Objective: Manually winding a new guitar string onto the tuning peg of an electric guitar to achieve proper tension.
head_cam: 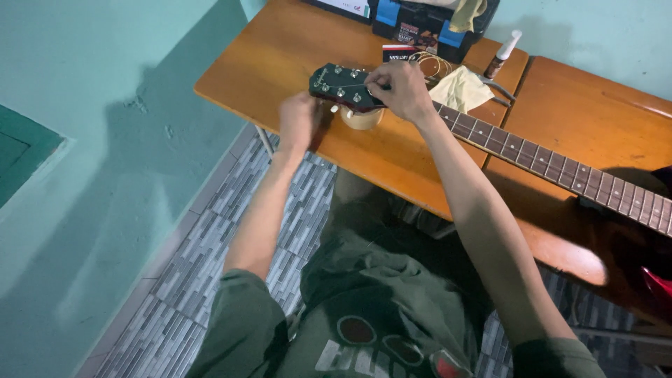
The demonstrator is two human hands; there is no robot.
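The guitar headstock (341, 85), dark with pale tuning posts on its face, lies over the near edge of the orange-brown wooden worktop (280, 63), propped on a round cream-coloured support (361, 119) that shows just beneath it. From the headstock the guitar neck (546, 159), with its dark fretboard and metal frets, runs off to the right and slightly nearer, crossing the seam between the first worktop and a second wooden worktop (595, 119) beside it. The right hand (397, 89) rests on top of the headstock at its right end, fingers curled and pinched on a thin string near the tuning posts. The left hand (299, 120) is at the near side of the headstock, below its edge, closed around something there, most likely a tuning peg, though the peg itself is hidden by the fingers. Just to the right of the right hand lies a crumpled yellow cloth (460, 89), touching the neck, and beyond it a loose coil of wire strings (430, 64). Farther to the right stands a small brown bottle with a white nozzle (502, 56), tilted. At the far edge of the worktop sits a blue and black box (423, 24) with a yellowish rag hanging over it. Below the worktop is a grey patterned tiled floor (210, 245), and the person's dark green shirt fills the near part of the view. A teal wall (91, 140) stands on the left.
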